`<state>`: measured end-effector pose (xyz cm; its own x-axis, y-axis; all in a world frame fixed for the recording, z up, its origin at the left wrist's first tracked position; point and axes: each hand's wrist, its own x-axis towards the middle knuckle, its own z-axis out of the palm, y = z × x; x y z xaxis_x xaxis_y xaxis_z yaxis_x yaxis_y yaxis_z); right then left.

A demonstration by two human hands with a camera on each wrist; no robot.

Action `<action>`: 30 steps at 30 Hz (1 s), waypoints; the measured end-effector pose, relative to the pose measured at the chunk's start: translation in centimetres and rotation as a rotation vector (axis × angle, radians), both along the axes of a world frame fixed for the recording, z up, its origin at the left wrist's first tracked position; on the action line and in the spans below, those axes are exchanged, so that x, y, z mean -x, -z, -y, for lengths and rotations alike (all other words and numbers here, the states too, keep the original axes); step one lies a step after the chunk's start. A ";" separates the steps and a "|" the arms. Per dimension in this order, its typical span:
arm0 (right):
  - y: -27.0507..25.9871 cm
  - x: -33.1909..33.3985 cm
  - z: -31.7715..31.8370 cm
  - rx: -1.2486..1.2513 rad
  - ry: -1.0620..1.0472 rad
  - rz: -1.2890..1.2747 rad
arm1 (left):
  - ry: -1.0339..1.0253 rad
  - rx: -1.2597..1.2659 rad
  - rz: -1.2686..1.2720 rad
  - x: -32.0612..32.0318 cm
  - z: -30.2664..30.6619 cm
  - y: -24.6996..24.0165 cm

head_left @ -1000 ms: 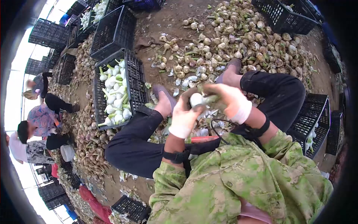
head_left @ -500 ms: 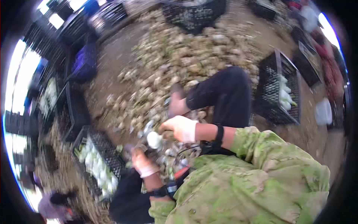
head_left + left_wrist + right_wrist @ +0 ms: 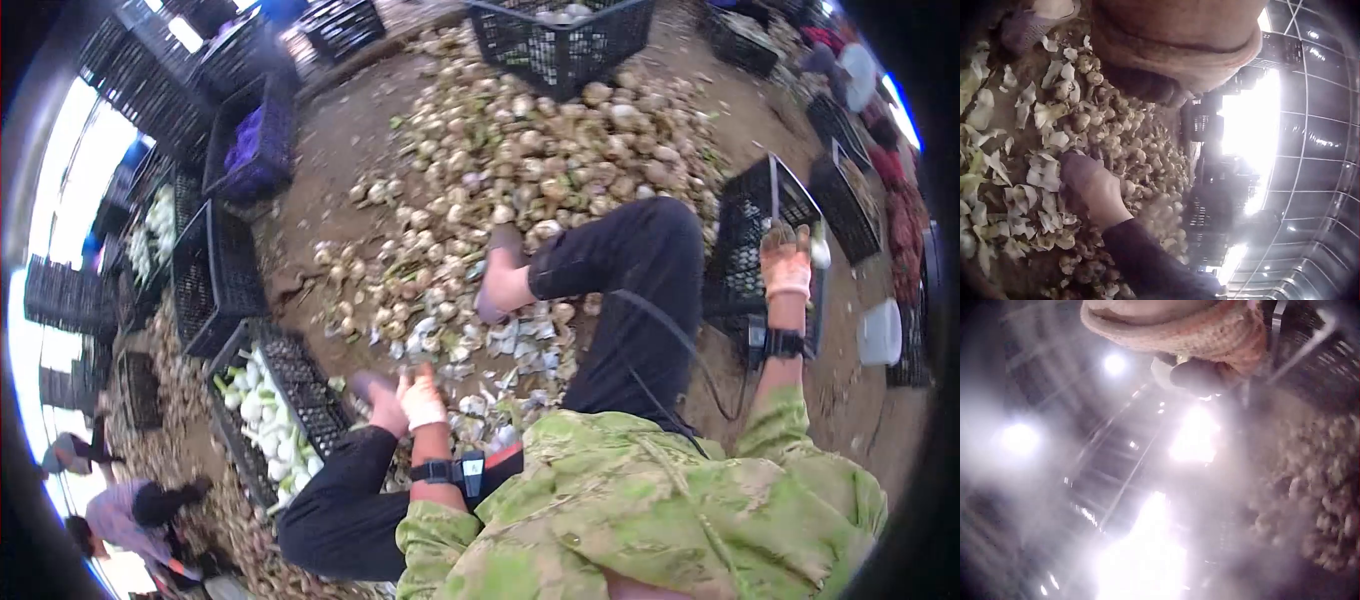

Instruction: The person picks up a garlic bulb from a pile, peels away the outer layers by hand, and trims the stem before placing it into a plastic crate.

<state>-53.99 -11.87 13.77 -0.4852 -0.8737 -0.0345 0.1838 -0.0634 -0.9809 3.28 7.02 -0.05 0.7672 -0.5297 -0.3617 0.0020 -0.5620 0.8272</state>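
Observation:
My gloved right hand [image 3: 787,266] is out at the right over a black crate [image 3: 742,205], fingers bent, with a white garlic bulb [image 3: 820,252] at its outer side. In the right wrist view, a pale piece of the bulb [image 3: 1161,372] shows against the dark fingertips of the right hand [image 3: 1191,340]. My gloved left hand [image 3: 421,399] is above the peels beside my left foot, fingers loosely bent, nothing visible in it. The left wrist view shows the left hand [image 3: 1175,40] from its wrist side, the fingers partly hidden.
Unpeeled garlic [image 3: 540,150] lies heaped ahead of my feet, with loose peels [image 3: 520,350] between my legs. A crate of white garlic [image 3: 265,420] stands at the left. Other crates [image 3: 560,45] surround the heap. A cable [image 3: 735,405] loops by my right knee.
My view has swung toward the right. The hands, together around a white bulb at first, have parted; the right has moved out to the right-hand crate, while the left stays near my left foot.

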 end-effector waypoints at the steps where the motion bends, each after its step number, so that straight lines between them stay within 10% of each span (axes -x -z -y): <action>1: 0.9 -0.8 1.4 0.106 -0.125 0.489 | 0.128 0.051 -0.146 0.9 0.2 -2.9; 3: -1.1 -9.3 2.4 0.271 -0.492 0.022 | 0.417 0.091 -0.010 2.1 0.3 -3.2; 4: -2.2 -13.1 3.4 0.166 -0.582 0.450 | 0.567 0.070 0.283 2.5 0.6 -2.2; 11: -0.2 -38.3 10.3 -0.177 -1.302 -0.335 | 0.265 0.339 -0.117 2.8 2.3 -2.5; 13: 1.1 -43.6 11.1 -0.167 -1.294 -0.899 | 0.225 0.337 -0.253 1.8 1.4 -1.3; 16: 6.4 -50.7 14.8 -0.179 -1.310 -0.986 | 0.109 0.172 -0.421 0.2 1.4 -0.5; 18: 8.4 -56.3 18.0 -0.301 -1.348 -1.172 | 0.320 0.128 0.102 -0.8 1.6 0.7; 21: 11.7 -64.1 22.8 -0.127 -1.305 -1.649 | 0.191 0.034 -0.293 -1.3 1.5 3.2; 30: 23.5 -77.6 29.3 -0.137 -1.095 -1.881 | -0.018 -0.075 -0.547 -3.1 0.6 6.8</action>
